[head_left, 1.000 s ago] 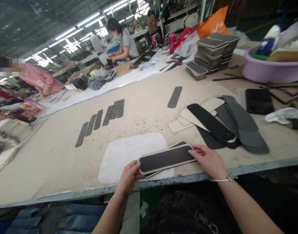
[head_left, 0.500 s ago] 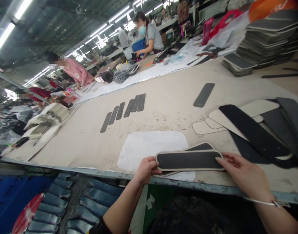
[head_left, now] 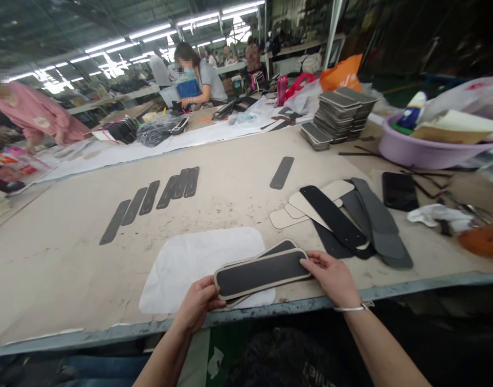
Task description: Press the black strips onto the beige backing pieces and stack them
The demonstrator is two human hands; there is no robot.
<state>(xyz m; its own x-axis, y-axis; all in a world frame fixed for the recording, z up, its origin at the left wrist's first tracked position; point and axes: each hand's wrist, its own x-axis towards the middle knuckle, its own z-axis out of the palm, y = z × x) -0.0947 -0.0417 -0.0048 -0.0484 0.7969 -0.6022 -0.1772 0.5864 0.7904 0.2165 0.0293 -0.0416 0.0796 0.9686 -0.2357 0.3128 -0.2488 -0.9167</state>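
Observation:
A long black panel with rounded corners and a beige border is held slightly tilted over the table's front edge. My left hand pinches its left end, and my right hand grips its right end, thumb on top. Partly hidden beneath it is a second panel of similar shape, lying at an angle. A white sheet lies flat under and left of the panels. To the right of my right hand rests a loose pile of black, grey and beige pieces.
Several narrow dark strips lie in a row at left, one more strip farther right. Tall stacks of panels, a purple basin and a phone stand or lie on the right. Across the table a person works.
The camera view has turned to the right, bringing in the basin and phone. Both hands still hold the panel, whose right end now sits tilted higher in view.

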